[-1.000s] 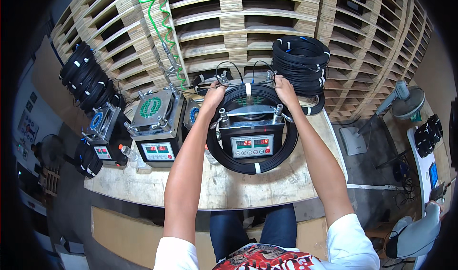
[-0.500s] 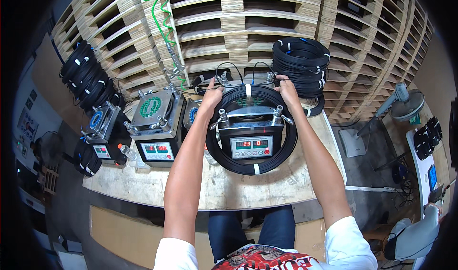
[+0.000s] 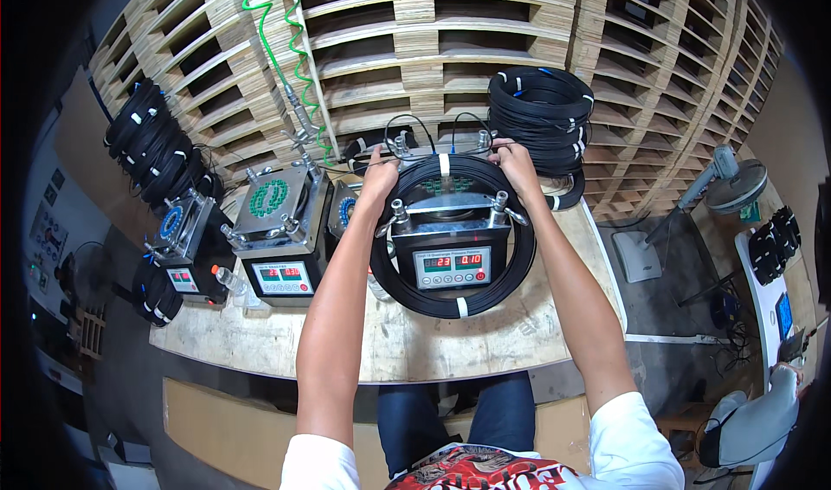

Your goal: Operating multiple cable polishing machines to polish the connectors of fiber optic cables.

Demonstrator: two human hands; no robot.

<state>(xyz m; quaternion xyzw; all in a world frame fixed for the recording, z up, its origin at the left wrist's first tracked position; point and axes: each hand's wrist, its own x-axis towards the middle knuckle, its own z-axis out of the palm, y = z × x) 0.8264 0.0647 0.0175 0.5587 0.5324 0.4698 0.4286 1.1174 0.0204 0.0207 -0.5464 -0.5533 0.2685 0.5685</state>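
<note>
A black cable coil (image 3: pixel 519 269) with white ties stands around the front of a polishing machine (image 3: pixel 454 241) with a lit red digital display. Two thin cable ends with blue sleeves arch from the coil's top toward the machine's rear corner posts. My left hand (image 3: pixel 381 178) is closed at the rear-left post (image 3: pixel 401 144), its fingers around what looks like a clamp lever. At the rear-right post (image 3: pixel 485 139), my right hand (image 3: pixel 518 170) is closed in the same way. My fingers mostly hide both levers. The front clamp posts (image 3: pixel 500 203) show swung-out levers.
Two similar machines (image 3: pixel 279 248) stand left on the wooden table (image 3: pixel 260 338), with a clear bottle (image 3: pixel 229 280) between them. Stacked black coils (image 3: pixel 541 122) rise behind right, others (image 3: pixel 143 144) at far left. Pallets (image 3: pixel 424 48) line the back. A fan (image 3: pixel 736 183) and another person (image 3: pixel 753 429) are right.
The right-hand digits on the coil-ringed machine's display have changed. The view has shifted slightly; both hands stay at the rear corner posts.
</note>
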